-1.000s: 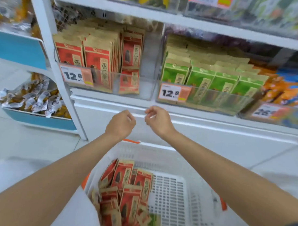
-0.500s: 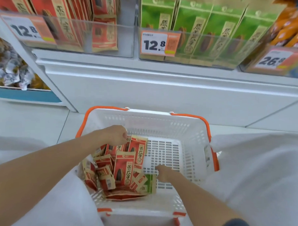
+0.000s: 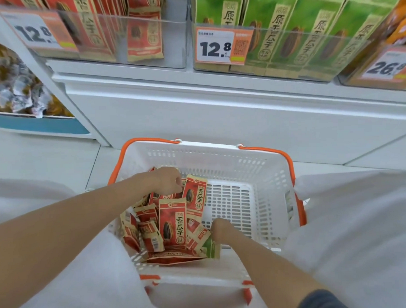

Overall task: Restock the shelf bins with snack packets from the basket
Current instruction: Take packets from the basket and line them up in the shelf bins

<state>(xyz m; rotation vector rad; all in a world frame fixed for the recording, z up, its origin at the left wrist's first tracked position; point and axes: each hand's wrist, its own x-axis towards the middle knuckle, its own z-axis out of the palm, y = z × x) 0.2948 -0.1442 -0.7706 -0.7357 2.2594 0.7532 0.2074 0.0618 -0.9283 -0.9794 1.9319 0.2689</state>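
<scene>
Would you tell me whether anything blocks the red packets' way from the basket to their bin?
Nothing visible does, save the bin's clear front wall to lift over; the basket is open on top above the red packets.

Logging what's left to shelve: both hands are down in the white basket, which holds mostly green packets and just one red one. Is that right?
Not quite: the colours are swapped. The head view shows the left hand and right hand down in the white basket, which holds mostly red packets, with only one green packet in sight, by the right hand.
</scene>
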